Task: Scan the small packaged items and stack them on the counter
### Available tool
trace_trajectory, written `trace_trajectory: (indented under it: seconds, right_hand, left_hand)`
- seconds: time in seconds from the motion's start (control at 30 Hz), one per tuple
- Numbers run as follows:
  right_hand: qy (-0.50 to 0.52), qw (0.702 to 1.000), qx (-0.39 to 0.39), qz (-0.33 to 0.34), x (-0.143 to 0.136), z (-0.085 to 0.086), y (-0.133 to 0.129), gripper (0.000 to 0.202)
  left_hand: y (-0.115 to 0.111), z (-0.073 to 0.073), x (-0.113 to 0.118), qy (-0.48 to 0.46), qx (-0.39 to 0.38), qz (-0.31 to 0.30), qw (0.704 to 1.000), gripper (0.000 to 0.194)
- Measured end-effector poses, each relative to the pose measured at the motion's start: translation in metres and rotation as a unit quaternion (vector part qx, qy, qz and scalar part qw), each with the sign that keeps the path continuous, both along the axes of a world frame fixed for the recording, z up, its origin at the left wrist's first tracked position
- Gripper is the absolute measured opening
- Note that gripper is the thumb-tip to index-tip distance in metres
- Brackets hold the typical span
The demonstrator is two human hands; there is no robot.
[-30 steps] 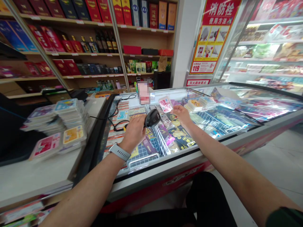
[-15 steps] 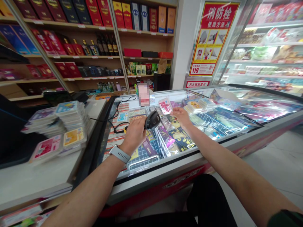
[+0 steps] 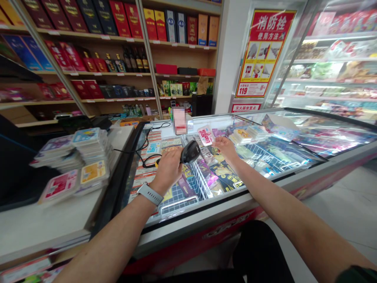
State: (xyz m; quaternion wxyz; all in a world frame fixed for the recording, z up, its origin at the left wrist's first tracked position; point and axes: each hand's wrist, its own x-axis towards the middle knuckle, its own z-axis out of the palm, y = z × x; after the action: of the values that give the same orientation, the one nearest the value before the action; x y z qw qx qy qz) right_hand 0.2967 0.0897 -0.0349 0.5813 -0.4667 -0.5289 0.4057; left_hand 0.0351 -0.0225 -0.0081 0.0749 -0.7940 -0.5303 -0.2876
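Observation:
My left hand (image 3: 169,167) is wrapped round a black handheld scanner (image 3: 191,152), whose head points right over the glass freezer top. Between the fingers of my right hand (image 3: 225,148) is the lower right edge of a flat clear pack with a red and white label (image 3: 205,135). The pack is tilted, just beyond the scanner's head and apart from it. A black cable (image 3: 144,143) runs over the glass to the left. A small blue-labelled pack (image 3: 153,148) lies on the glass left of the scanner.
Stacks of labelled packs (image 3: 90,137) stand on the white counter (image 3: 67,220) at left. More packs (image 3: 243,135) lie on the freezer (image 3: 212,212) right of my right hand, with an open box (image 3: 279,125) beyond. Shelves with boxed bottles (image 3: 126,17) line the back.
The whole view has shifted slightly, with the shelves and counter a little lower in the picture. Both hands keep nearly the same places, still holding the scanner and the pack.

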Motion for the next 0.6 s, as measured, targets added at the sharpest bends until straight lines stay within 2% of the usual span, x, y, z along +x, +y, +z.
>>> trace_trajectory:
  seconds: [0.6]
  right_hand:
    - [0.010, 1.000, -0.002, -0.004, 0.0007, 0.0013, -0.0007, 0.041]
  left_hand:
    - [-0.0030, 0.0043, 0.0028, 0.011, -0.010, 0.013, 1.000, 0.051]
